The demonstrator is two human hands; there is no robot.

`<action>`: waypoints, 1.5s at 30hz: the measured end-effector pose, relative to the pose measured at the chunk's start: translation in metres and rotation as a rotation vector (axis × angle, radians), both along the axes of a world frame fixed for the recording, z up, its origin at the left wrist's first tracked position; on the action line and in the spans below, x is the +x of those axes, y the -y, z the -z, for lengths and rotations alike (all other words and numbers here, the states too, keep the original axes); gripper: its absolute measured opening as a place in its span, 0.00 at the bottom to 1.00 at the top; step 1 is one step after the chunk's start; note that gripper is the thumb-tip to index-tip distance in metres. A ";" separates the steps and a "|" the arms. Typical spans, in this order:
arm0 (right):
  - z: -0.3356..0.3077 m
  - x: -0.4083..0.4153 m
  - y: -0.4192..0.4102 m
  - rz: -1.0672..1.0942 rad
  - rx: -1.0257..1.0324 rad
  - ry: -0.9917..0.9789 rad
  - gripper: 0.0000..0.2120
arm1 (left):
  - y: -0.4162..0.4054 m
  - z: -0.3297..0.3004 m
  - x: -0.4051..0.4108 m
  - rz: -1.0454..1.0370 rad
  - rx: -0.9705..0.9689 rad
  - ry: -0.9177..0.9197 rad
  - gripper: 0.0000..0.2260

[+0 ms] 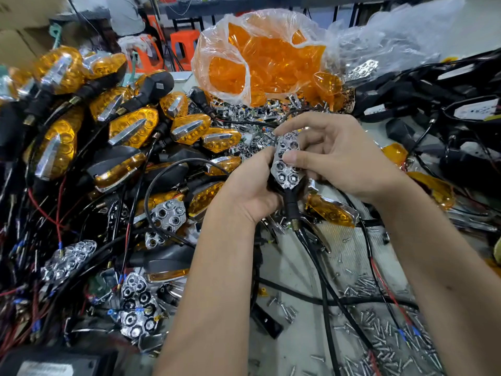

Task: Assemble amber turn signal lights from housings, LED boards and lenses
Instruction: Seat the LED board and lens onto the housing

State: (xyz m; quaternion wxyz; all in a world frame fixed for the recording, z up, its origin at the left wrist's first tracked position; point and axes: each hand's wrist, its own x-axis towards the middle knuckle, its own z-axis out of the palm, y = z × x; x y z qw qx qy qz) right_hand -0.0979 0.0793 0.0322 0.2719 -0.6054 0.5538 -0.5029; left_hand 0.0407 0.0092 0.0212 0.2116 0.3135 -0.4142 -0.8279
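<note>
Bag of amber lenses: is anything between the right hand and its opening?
Nothing tall visible. Between the right hand and the bag of amber lenses lies only a low heap of chrome parts. But both hands hold the lensless unit, left hand underneath.

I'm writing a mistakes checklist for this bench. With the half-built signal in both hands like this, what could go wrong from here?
1. The right hand presses its thumb on the chrome honeycomb reflector; it may smudge or seat crooked in the black housing that the left hand grips.
2. The unit's black cable trails into other wires and could snag.
3. Loose silver screws lie scattered nearby and could be knocked off the bench.
</note>
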 end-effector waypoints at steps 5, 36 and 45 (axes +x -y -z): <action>-0.001 -0.001 -0.001 -0.042 0.022 0.026 0.14 | -0.001 -0.001 -0.001 -0.012 0.026 0.026 0.15; 0.001 -0.004 0.001 -0.024 0.034 -0.127 0.15 | 0.001 0.002 -0.002 -0.017 0.092 -0.057 0.14; 0.000 -0.003 -0.001 -0.080 0.050 -0.068 0.15 | 0.000 0.002 -0.003 -0.005 0.055 -0.090 0.14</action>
